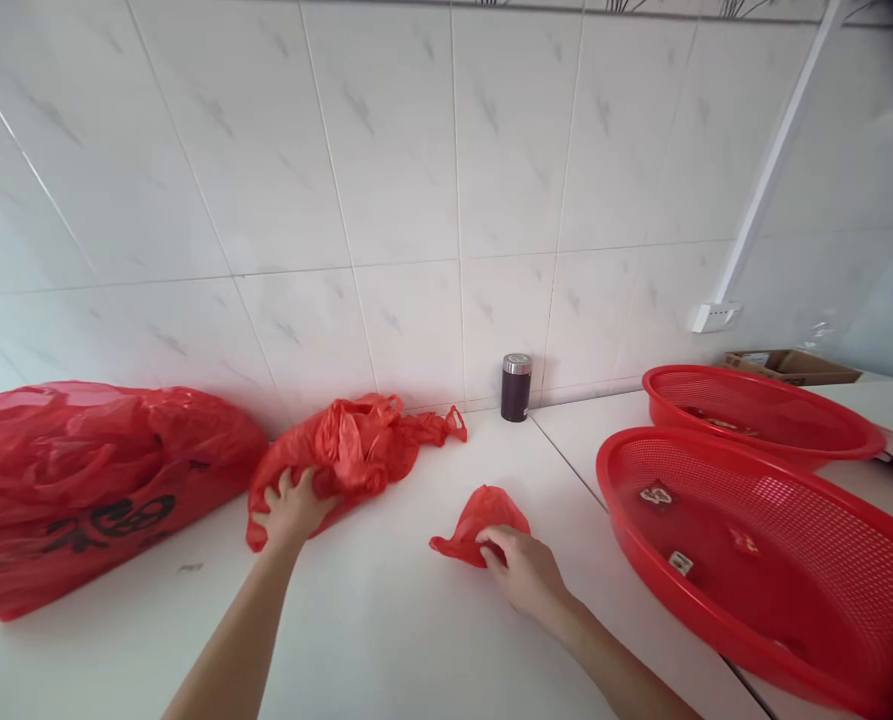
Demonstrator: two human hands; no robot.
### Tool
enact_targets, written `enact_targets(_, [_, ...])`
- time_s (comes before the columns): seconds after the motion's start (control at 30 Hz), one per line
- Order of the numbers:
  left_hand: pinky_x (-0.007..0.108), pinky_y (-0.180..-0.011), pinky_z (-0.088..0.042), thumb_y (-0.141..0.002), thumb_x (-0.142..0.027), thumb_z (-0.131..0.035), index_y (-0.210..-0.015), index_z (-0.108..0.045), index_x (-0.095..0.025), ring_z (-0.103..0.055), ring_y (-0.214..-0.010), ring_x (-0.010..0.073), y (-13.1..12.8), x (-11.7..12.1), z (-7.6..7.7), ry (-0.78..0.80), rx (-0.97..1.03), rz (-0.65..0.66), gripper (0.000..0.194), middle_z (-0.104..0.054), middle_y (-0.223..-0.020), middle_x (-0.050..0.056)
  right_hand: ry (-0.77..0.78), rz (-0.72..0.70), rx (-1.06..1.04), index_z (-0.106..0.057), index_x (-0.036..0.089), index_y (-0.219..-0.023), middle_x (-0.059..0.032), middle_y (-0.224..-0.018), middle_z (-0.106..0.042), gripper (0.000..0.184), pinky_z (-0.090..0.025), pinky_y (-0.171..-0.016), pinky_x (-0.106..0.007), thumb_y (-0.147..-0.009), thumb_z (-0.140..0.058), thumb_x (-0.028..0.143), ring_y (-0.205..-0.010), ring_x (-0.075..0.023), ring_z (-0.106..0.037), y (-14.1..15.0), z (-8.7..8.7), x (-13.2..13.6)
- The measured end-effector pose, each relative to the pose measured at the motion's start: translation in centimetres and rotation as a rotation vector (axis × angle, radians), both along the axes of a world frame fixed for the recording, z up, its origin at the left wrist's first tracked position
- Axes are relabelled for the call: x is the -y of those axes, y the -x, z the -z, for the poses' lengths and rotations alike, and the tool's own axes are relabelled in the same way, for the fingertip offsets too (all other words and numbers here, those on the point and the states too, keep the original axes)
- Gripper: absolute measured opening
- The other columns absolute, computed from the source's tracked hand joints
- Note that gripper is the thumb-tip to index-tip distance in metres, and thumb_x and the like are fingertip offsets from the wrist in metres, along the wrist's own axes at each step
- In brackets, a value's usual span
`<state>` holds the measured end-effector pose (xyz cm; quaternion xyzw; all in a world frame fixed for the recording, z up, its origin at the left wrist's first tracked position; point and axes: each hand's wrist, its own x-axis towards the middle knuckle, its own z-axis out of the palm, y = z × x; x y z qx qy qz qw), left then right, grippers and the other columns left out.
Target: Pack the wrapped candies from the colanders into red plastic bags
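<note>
My left hand [294,508] lies on the front of a crumpled red plastic bag [363,440] against the wall, its fingers spread over the film. A knotted end of that bag trails to the right. On the white table, my right hand [525,570] pinches the edge of a smaller red plastic bag [487,515], thumb and fingers together. Whether anything is inside the smaller bag cannot be seen. At the left rests a big, full red plastic bag [108,490] with black printed characters, right beside the one under my left hand.
Two red mesh baskets [615,500] stand at the right; a few small wrapped pieces [656,494] lie in the nearer one. A dark canister with a silver lid [516,390] stands by the tiled wall. Behind the baskets is a cardboard box [806,375], with a wall socket [716,317] nearby.
</note>
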<state>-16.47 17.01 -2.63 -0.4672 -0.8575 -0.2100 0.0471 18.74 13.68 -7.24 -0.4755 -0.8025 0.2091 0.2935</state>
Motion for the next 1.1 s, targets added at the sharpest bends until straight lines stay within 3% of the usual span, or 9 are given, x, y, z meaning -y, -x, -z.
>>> enact_targets(0.2, [0.061,-0.104,-0.029,-0.076,-0.031,-0.061,-0.125,-0.056,-0.031,-0.023,-0.14,0.0376,0.4,2.8,4.2,0.098,-0.144,0.147,0.05,-0.036,-0.153,0.004,-0.128,0.033,-0.195,-0.046,0.023,-0.136,-0.0107,-0.122,-0.057,0.046,-0.047,-0.091,-0.038,-0.093,-0.047,0.038,-0.112,-0.0225,-0.055,3.3,-4.5,-3.5])
enact_targets(0.33, [0.057,-0.104,-0.031,-0.076,-0.032,-0.059,-0.126,-0.056,-0.031,-0.024,-0.14,0.0361,-1.4,4.0,4.8,0.107,-0.208,0.195,0.05,-0.036,-0.153,0.004,0.059,-0.076,-0.208,-0.022,0.03,-0.151,-0.0144,-0.151,-0.025,0.085,-0.043,-0.098,-0.04,-0.08,-0.065,0.047,-0.133,-0.0287,-0.038,8.6,-5.7,-6.4])
enact_targets(0.4, [0.055,-0.106,-0.029,-0.076,-0.032,-0.059,-0.127,-0.056,-0.031,-0.023,-0.141,0.035,-2.0,4.4,4.9,0.107,-0.234,0.221,0.051,-0.036,-0.153,0.003,0.16,-0.167,-0.123,-0.035,0.028,-0.146,-0.0164,-0.148,-0.032,0.084,-0.045,-0.093,-0.04,-0.072,-0.073,0.04,-0.127,-0.0319,-0.045,11.1,-4.8,-7.5])
enact_targets(0.5, [0.054,-0.107,-0.028,-0.078,-0.032,-0.059,-0.128,-0.056,-0.031,-0.024,-0.141,0.0338,-2.1,4.6,5.1,0.109,-0.256,0.242,0.05,-0.037,-0.153,0.002,0.205,-0.27,-0.065,-0.063,0.02,-0.117,-0.0116,-0.115,-0.062,0.053,-0.048,-0.08,-0.032,-0.065,-0.072,0.018,-0.1,-0.0267,-0.062,13.1,-3.3,-8.8])
enact_targets(0.63, [0.057,-0.104,-0.032,-0.083,-0.035,-0.053,-0.123,-0.059,-0.031,-0.029,-0.138,0.0356,-0.6,4.1,5.0,0.107,-0.239,0.197,0.041,-0.04,-0.151,0.003,0.124,-0.222,-0.146,-0.066,0.015,-0.097,-0.0055,-0.094,-0.068,0.036,-0.046,-0.076,-0.024,-0.068,-0.051,0.0,-0.088,-0.0183,-0.063,11.6,-4.2,-11.4])
enact_targets(0.77, [0.063,-0.101,-0.032,-0.083,-0.033,-0.053,-0.121,-0.061,-0.029,-0.029,-0.137,0.0397,1.3,2.7,4.2,0.078,-0.187,0.132,0.039,-0.04,-0.151,0.006,0.013,-0.069,-0.214,-0.059,0.012,-0.116,-0.0096,-0.107,-0.065,0.042,-0.044,-0.087,-0.028,-0.079,-0.039,0.004,-0.101,-0.0184,-0.059,7.8,-7.6,-14.7])
enact_targets(0.87, [0.066,-0.101,-0.028,-0.084,-0.032,-0.051,-0.123,-0.059,-0.027,-0.022,-0.14,0.0423,1.6,1.6,3.3,0.004,-0.145,0.072,0.04,-0.032,-0.155,0.009,-0.032,-0.007,-0.207,-0.043,0.019,-0.139,-0.0098,-0.127,-0.056,0.055,-0.04,-0.096,-0.03,-0.085,-0.047,0.013,-0.117,-0.0194,-0.052,5.7,-9.4,-16.1])
enact_targets(1.0, [0.07,-0.102,-0.024,-0.088,-0.03,-0.043,-0.136,-0.046,-0.022,-0.017,-0.142,0.0435,-0.9,1.1,2.1,-0.168,-0.086,0.026,0.049,-0.022,-0.156,0.018,-0.002,0.088,-0.133,-0.023,0.028,-0.152,-0.0152,-0.144,-0.037,0.081,-0.037,-0.1,-0.04,-0.082,-0.064,0.029,-0.128,-0.0291,-0.043,3.9,-9.8,-15.6])
enact_targets(1.1, [0.06,-0.107,-0.027,-0.089,-0.025,-0.04,-0.135,-0.043,-0.021,-0.024,-0.142,0.0348,-4.8,2.0,2.0,-0.302,-0.06,0.138,0.047,-0.026,-0.154,0.017,-0.018,0.175,-0.1,-0.016,0.031,-0.153,-0.0136,-0.148,-0.028,0.077,-0.032,-0.105,-0.04,-0.088,-0.057,0.031,-0.135,-0.0277,-0.034,2.6,-8.7,-13.3])
